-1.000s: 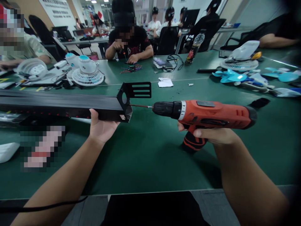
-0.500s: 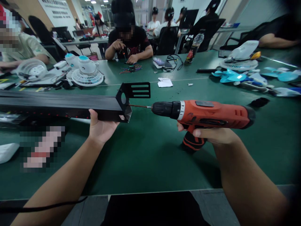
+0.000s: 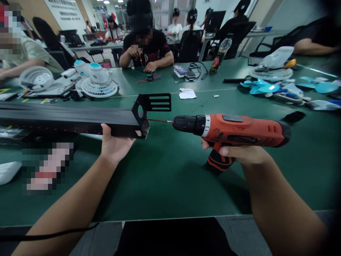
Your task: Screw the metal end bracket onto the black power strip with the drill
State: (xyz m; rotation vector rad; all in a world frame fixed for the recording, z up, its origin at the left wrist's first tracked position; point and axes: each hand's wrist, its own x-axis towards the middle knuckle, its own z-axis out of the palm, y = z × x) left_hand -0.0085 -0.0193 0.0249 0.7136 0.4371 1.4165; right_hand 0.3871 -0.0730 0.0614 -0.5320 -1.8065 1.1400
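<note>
My left hand (image 3: 116, 144) is closed around the near side and underside of a long black metal housing (image 3: 106, 117), thumb up along its side, close to the right end. A slotted black bracket (image 3: 159, 102) stands at that end. My right hand (image 3: 239, 153) grips the handle of an orange and black cordless drill (image 3: 242, 129), held level and pointing left. From its chuck a long thin bit (image 3: 159, 120) reaches to the end of the housing. Where the tip meets the housing is hidden inside the end.
A green table (image 3: 170, 185) lies below. White fan parts (image 3: 99, 83) stand at the back left, and blue fan blades (image 3: 261, 86) lie at the right. White paper (image 3: 187, 93) and a bottle (image 3: 220, 55) are further back. A co-worker (image 3: 146, 46) sits opposite, handling wires.
Almost nothing differs. The drill and the housing end sit very slightly further right in view, with both hands keeping their grip.
</note>
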